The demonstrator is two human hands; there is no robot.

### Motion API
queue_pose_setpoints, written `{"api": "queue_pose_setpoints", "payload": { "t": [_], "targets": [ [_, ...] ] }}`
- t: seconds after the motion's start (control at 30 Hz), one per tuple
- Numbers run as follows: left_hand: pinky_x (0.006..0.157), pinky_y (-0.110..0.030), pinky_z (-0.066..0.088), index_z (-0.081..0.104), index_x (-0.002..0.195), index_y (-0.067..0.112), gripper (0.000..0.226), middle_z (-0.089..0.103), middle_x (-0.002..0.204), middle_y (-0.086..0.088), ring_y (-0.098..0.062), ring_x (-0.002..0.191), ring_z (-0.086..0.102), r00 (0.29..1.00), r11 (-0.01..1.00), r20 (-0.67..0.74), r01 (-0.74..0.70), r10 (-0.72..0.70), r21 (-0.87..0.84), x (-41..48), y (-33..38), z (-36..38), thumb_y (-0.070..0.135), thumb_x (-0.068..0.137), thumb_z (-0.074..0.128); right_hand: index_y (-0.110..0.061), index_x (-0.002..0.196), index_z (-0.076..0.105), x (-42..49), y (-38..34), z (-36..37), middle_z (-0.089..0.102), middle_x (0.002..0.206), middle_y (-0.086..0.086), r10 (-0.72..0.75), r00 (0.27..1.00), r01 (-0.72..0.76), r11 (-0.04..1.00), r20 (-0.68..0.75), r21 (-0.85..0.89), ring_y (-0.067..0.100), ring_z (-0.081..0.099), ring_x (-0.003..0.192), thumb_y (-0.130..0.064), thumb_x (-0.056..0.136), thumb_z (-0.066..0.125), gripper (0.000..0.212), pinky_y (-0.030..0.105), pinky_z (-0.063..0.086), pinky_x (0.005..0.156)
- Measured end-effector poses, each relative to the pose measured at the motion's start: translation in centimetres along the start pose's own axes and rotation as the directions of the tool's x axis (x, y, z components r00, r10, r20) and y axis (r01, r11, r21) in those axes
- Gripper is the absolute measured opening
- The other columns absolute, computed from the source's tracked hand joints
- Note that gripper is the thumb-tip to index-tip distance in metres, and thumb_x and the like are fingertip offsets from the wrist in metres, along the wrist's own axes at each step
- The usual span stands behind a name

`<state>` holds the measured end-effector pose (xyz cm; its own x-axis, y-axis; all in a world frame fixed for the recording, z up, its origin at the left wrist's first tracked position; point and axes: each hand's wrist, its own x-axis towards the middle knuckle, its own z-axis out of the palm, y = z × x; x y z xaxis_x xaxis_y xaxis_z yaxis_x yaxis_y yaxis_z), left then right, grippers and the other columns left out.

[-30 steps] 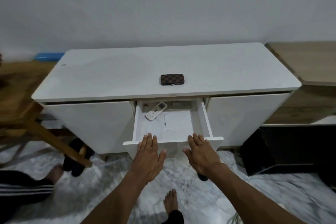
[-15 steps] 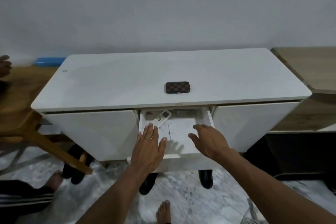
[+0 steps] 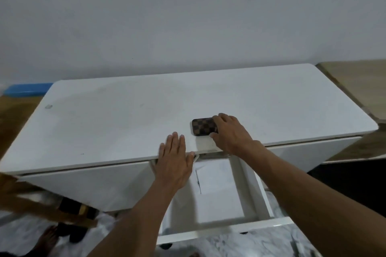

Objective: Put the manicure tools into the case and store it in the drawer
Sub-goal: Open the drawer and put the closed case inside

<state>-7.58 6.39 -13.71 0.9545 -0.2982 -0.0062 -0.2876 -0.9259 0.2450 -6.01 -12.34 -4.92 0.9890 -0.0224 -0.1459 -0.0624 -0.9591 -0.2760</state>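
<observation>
Nearby, paper [image 3: 219,194] in drawer [image 3: 258,190]; wooden leg [image 3: 37,201].

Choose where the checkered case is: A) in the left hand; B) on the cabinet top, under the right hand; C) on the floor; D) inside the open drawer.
B: the checkered case lies on the cabinet top, gripped at its end by the right hand.
</observation>
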Motion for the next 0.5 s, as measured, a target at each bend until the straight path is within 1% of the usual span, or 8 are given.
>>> {"api": "queue_pose_setpoints", "payload": {
  "t": [0.13, 0.2, 0.27, 0.37, 0.5],
  "targets": [
    [0.119, -0.041, 0.009, 0.022, 0.153, 0.018, 0.07, 0.016, 0.161, -0.006, -0.022, 0.149, 0.011, 0.998, 0.998, -0.033, 0.055, -0.055, -0.015, 0.3, 0.3, 0.6, 0.047, 0.093, -0.001, -0.013, 0.14, 0.034, 1.6, 0.7, 0.4, 0.033, 0.15, 0.009, -0.011, 0.997, 0.014, 0.999, 0.075, -0.045, 0.034, 0.032, 0.135, -0.033, 0.089, 0.055, 0.058, 0.049, 0.038, 0.107],
    [0.119, -0.042, 0.01, 0.02, 0.153, 0.021, 0.067, 0.014, 0.162, -0.005, -0.022, 0.149, 0.011, 0.996, 0.997, -0.045, 0.073, -0.073, 0.004, 0.4, 0.5, 0.7, 0.045, 0.094, 0.0, -0.014, 0.141, 0.031, 2.4, 1.1, 0.5, 0.032, 0.151, 0.009, -0.027, 0.994, 0.033, 0.998, 0.107, -0.06, 0.035, 0.03, 0.136, -0.034, 0.089, 0.054, 0.061, 0.05, 0.036, 0.108],
    [0.12, -0.042, 0.006, 0.013, 0.154, 0.024, 0.066, 0.008, 0.163, -0.003, -0.021, 0.15, 0.006, 0.995, 0.996, -0.041, 0.088, -0.088, 0.001, 0.3, 0.7, 0.8, 0.046, 0.094, -0.001, -0.015, 0.14, 0.033, 3.1, 1.3, 0.6, 0.039, 0.146, 0.008, -0.035, 0.989, 0.043, 0.998, 0.143, -0.051, 0.034, 0.035, 0.132, -0.035, 0.088, 0.054, 0.059, 0.05, 0.037, 0.107],
    [0.12, -0.041, -0.001, 0.002, 0.154, 0.03, 0.066, -0.002, 0.163, 0.0, -0.019, 0.15, -0.004, 0.995, 0.995, -0.012, 0.104, -0.104, -0.006, 0.4, 0.8, 1.0, 0.048, 0.091, -0.005, -0.016, 0.136, 0.038, 4.1, 1.7, 0.7, 0.046, 0.134, 0.01, -0.052, 0.98, 0.061, 0.997, 0.19, -0.042, 0.034, 0.045, 0.12, -0.037, 0.085, 0.056, 0.058, 0.046, 0.043, 0.101],
    [0.119, -0.039, -0.004, 0.0, 0.153, 0.034, 0.066, -0.006, 0.162, 0.004, -0.018, 0.15, -0.005, 0.992, 0.992, -0.007, 0.126, -0.126, -0.013, 0.6, 0.7, 1.1, 0.05, 0.089, -0.004, -0.016, 0.124, 0.051, 5.4, 2.3, 0.2, 0.048, 0.12, 0.009, -0.09, 0.967, 0.099, 0.995, 0.237, -0.027, 0.032, 0.051, 0.106, -0.039, 0.079, 0.068, 0.053, 0.04, 0.047, 0.091]
  ]
}}
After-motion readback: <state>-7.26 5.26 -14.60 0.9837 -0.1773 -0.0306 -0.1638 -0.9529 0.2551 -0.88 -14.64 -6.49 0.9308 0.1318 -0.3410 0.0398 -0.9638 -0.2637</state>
